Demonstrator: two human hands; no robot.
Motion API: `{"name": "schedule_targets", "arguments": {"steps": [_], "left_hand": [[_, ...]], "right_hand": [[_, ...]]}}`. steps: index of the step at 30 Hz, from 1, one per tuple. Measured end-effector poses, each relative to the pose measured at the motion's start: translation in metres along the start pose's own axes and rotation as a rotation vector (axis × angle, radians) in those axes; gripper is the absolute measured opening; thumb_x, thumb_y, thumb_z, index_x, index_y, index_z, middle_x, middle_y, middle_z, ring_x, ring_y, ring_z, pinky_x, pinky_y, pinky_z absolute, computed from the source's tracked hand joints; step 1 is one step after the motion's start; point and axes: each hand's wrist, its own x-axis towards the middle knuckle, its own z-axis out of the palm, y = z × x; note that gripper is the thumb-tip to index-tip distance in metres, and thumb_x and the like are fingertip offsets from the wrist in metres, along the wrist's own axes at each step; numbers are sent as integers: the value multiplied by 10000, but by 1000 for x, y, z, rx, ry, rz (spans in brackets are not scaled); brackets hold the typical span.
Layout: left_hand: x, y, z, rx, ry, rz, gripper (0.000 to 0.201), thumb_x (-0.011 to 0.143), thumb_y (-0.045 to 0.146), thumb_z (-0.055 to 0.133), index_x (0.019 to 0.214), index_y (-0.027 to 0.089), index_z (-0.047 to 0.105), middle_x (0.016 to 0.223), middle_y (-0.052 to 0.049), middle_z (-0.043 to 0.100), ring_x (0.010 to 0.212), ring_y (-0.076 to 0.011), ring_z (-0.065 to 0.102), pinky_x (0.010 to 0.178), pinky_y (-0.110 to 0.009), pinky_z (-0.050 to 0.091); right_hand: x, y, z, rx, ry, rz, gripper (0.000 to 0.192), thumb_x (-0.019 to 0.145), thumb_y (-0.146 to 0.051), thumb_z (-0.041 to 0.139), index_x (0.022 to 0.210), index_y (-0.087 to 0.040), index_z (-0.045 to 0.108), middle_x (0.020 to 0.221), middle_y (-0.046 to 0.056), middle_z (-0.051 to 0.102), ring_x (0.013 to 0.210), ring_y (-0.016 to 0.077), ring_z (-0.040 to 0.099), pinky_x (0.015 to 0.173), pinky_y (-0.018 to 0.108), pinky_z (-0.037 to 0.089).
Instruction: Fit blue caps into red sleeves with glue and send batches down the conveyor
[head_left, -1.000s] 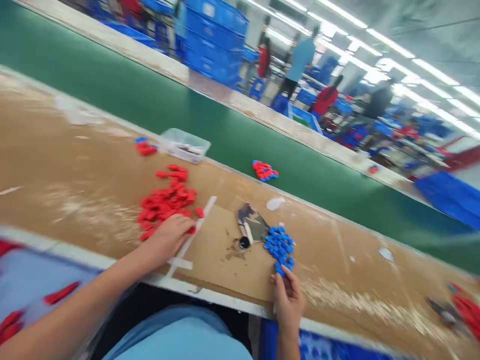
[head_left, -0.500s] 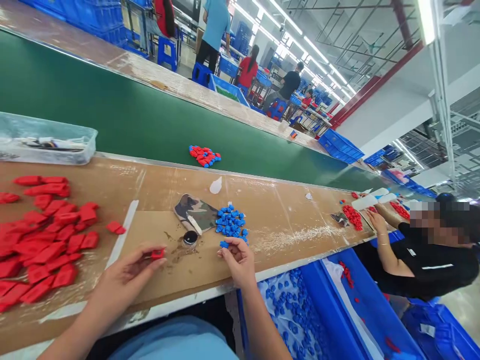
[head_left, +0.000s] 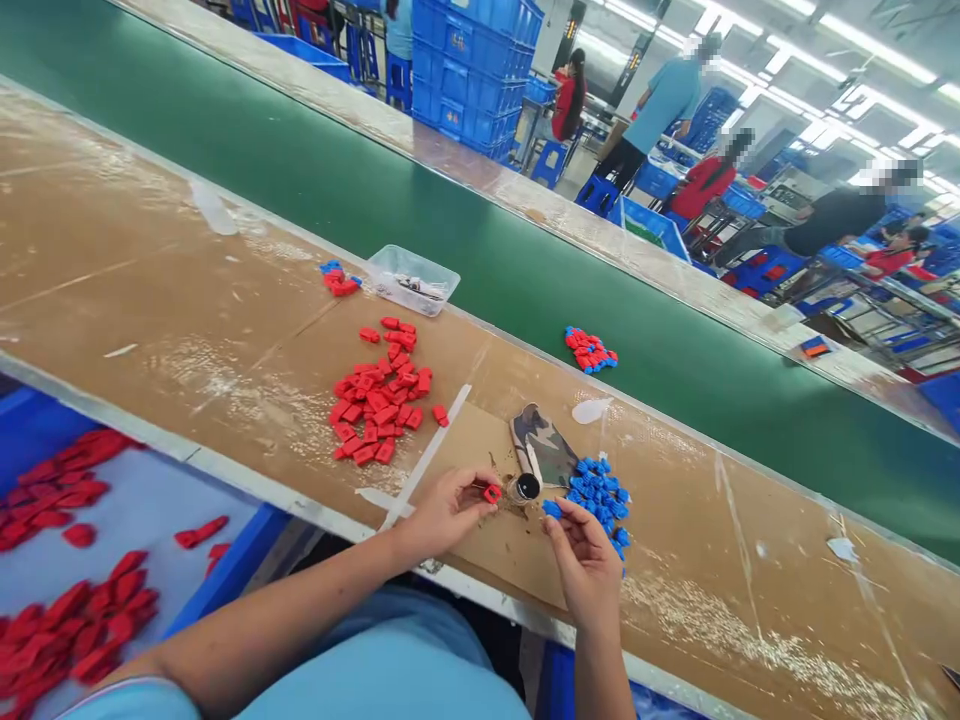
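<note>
My left hand [head_left: 448, 510] pinches a small red plastic piece [head_left: 492, 492] above the cardboard sheet [head_left: 480, 545], close to a small black pot [head_left: 526, 487]. My right hand [head_left: 583, 556] holds a small blue plastic piece [head_left: 552, 508] at its fingertips, beside the heap of blue pieces [head_left: 598, 490]. A heap of red pieces [head_left: 379, 405] lies on the brown bench to the left of my left hand. The two held pieces are a short way apart.
A camouflage patch [head_left: 543, 444] lies behind the pot. A clear tray [head_left: 412, 279] sits by the green conveyor belt [head_left: 480, 250], which carries a mixed red-and-blue cluster [head_left: 590, 350]. A blue bin with red parts [head_left: 67, 570] is at lower left. People work beyond the belt.
The camera has swung back to the left, so the co-worker on the right is out of view. My two hands have come closer together, each still pinching its piece.
</note>
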Motion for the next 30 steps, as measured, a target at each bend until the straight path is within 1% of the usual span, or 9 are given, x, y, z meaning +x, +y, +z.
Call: {"name": "schedule_targets", "arguments": {"steps": [4, 7, 10, 12, 15, 17, 22, 26, 30], "left_hand": [[-1, -3, 0, 21, -29, 4, 210, 779, 128, 583, 985, 145, 615, 961, -73, 653, 889, -179, 636, 832, -325, 531], [-1, -6, -1, 49, -11, 9, 224, 780, 117, 573, 996, 146, 622, 964, -76, 653, 889, -182, 633, 815, -320, 532], [-2, -7, -2, 61, 9, 14, 227, 778, 115, 567, 995, 145, 627, 963, -75, 659, 896, -183, 630, 828, -324, 534], [-2, -6, -3, 79, -8, 15, 223, 790, 123, 563, 1001, 151, 631, 978, -74, 666, 905, -181, 630, 845, -327, 534], [-3, -4, -4, 127, -30, 31, 221, 818, 141, 553, 1023, 163, 633, 999, -77, 668, 915, -184, 628, 851, -330, 533], [-3, -5, -5, 165, -18, 58, 226, 826, 141, 549, 1034, 170, 634, 1019, -84, 662, 946, -193, 620, 866, -339, 527], [-3, -9, -6, 253, -6, 96, 241, 823, 134, 569, 1051, 181, 635, 1070, -99, 650, 1020, -211, 597, 929, -371, 494], [-3, -8, -7, 268, -9, 104, 239, 830, 147, 559, 1055, 177, 632, 1052, -94, 652, 994, -204, 601, 907, -354, 497], [-3, -4, -7, 254, -32, 103, 229, 849, 171, 548, 1064, 170, 629, 1051, -100, 651, 978, -201, 605, 878, -338, 505]], "right_hand": [[3, -6, -1, -124, -34, -76, 279, 804, -397, 677, 998, -199, 705, 943, 90, 709, 823, 188, 666, 751, 328, 567], [9, -11, -2, -275, -36, -171, 270, 834, -390, 638, 1015, -203, 709, 958, 87, 712, 829, 188, 659, 770, 337, 548], [16, -16, -3, -459, -25, -288, 236, 856, -376, 612, 997, -220, 718, 925, 71, 723, 823, 188, 659, 773, 333, 526], [21, -19, -4, -553, -37, -386, 214, 875, -367, 593, 975, -230, 723, 911, 67, 731, 842, 198, 663, 768, 334, 510], [28, -20, -5, -662, -69, -532, 197, 905, -340, 570, 983, -242, 722, 900, 56, 739, 836, 198, 664, 763, 337, 477], [31, -20, -5, -714, -91, -594, 194, 920, -321, 559, 1006, -252, 718, 888, 44, 741, 808, 187, 660, 764, 339, 454], [36, -19, -3, -778, -133, -661, 214, 947, -296, 521, 1043, -263, 709, 868, 25, 735, 765, 165, 639, 772, 340, 414], [37, -21, -2, -795, -159, -694, 209, 950, -283, 523, 1064, -262, 698, 878, 15, 730, 785, 159, 629, 794, 334, 398], [37, -22, -2, -789, -170, -684, 204, 941, -267, 538, 1068, -265, 697, 876, 16, 724, 789, 163, 619, 789, 334, 393]]}}
